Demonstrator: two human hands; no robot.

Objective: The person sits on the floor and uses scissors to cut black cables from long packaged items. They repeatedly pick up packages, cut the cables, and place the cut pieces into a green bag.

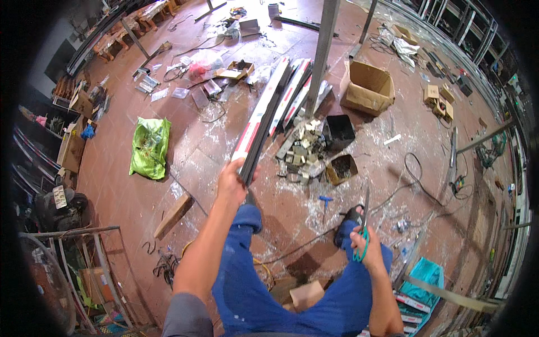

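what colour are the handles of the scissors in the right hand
Green, or teal: the scissors' handles loop around the right hand's fingers, seen in the head view.

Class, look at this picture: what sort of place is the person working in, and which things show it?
Most likely a metalwork or fitting workshop: long wrapped metal profiles lie on the dusty red tiled floor, beside a heap of small metal brackets and open cardboard boxes.

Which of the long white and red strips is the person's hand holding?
The left hand grips the leftmost strip, the one whose near end is lifted into the fist. The other strips lie flat on the floor beside it, untouched.
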